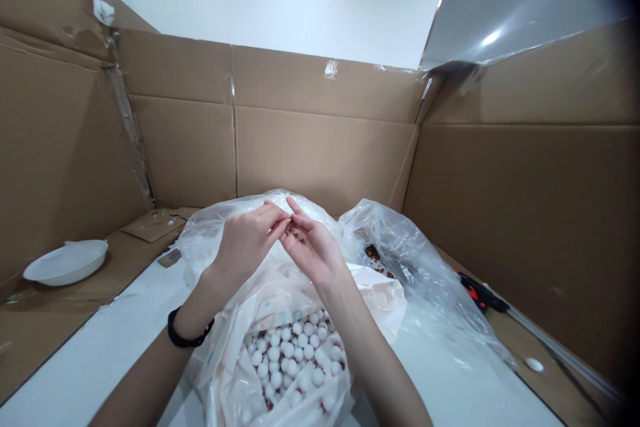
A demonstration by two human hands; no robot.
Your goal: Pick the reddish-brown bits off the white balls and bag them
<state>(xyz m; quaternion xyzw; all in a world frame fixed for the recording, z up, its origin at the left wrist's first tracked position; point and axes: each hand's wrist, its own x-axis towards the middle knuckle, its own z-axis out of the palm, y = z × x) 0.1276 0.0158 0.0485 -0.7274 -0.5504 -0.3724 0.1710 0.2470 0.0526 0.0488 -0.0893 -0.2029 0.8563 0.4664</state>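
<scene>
My left hand [245, 240], with a black band at the wrist, is closed in a pinch at the fingertips of my right hand. Whatever may be between its fingers is too small to make out. My right hand [317, 250] is turned palm up and cupped, holding small reddish-brown bits [296, 233] in the palm. Below both hands lies a whitish plastic bag [225, 373], its mouth open. Inside it are several small white balls [287, 349] with reddish-brown bits among them.
Clear plastic bags [420, 260] spread behind and to the right, one with dark reddish pieces [375, 255]. A white bowl [67, 263] stands at left. On the right lie a black-and-red-handled tool [480, 293] and a white round piece [534, 365]. Cardboard walls [320, 147] surround the white table [135, 327].
</scene>
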